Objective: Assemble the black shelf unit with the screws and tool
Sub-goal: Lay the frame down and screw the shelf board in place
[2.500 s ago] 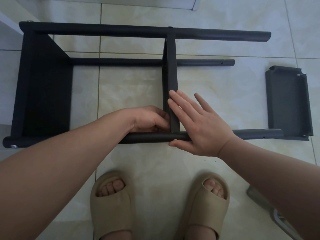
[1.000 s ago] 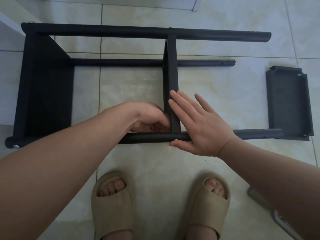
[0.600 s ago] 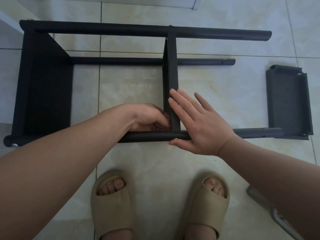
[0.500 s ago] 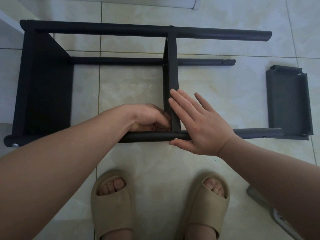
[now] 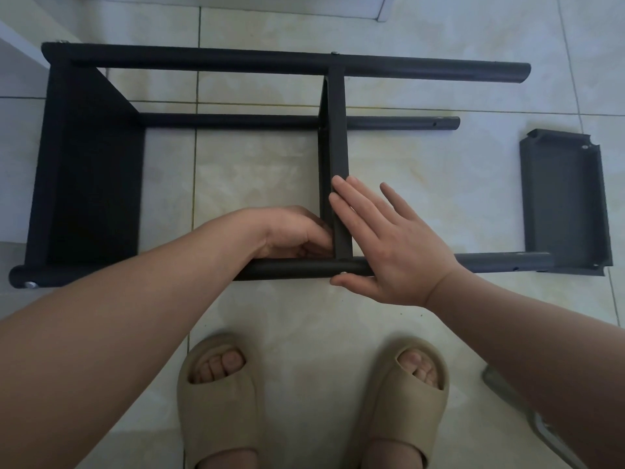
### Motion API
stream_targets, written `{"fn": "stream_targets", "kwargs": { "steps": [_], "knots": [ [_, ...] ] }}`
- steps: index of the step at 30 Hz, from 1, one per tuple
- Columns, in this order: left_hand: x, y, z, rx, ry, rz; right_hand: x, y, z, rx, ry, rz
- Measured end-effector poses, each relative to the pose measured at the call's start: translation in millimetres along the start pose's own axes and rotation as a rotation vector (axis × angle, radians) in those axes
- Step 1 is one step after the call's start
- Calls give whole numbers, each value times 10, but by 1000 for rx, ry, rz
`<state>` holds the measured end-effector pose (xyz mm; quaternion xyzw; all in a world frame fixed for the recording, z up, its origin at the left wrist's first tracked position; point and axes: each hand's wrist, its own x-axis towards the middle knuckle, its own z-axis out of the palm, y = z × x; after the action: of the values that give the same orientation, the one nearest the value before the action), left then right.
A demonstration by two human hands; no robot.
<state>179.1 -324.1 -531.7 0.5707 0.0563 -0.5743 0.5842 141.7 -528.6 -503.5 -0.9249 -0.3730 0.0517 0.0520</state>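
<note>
- On the pale tiled floor (image 5: 253,170), right under the person's fingers, the black metal shelf unit of round tubes and flat panels (image 5: 236,60) lies on its side.
- The right hand (image 5: 389,245) has its fingers straight and together, laid flat against the upright black middle panel (image 5: 336,137), with the thumb tucked below the near black tube (image 5: 294,267). It braces the panel and grips nothing.
- The left hand (image 5: 287,231) has its fingers curled into the corner where that panel meets the near tube, across the panel from the right fingers. I cannot tell whether they pinch a screw or a tool, because the knuckles hide it.
- Done, by the look of it: the wide black end panel (image 5: 91,170), well off to the left of the left fingers, is on, with a silver screw head (image 5: 31,284) at its near corner. A second small screw head (image 5: 343,273) sits just by the right thumb tip.
- Left to do, I'd judge: the loose dark grey tray-shaped shelf (image 5: 564,201) lies well to the right of the right fingers, by the near tube's free end, and looks unfastened. The small hole in that tube end (image 5: 515,269) looks empty. So 2 of 3 shelves seem to be in place.
</note>
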Motion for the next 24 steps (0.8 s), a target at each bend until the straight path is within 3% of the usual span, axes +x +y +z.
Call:
{"fn": "stream_targets", "kwargs": {
  "steps": [24],
  "knots": [
    [28,-18,-18,-96,-7,39,-4,7,17,4,30,-4]
  ]
}}
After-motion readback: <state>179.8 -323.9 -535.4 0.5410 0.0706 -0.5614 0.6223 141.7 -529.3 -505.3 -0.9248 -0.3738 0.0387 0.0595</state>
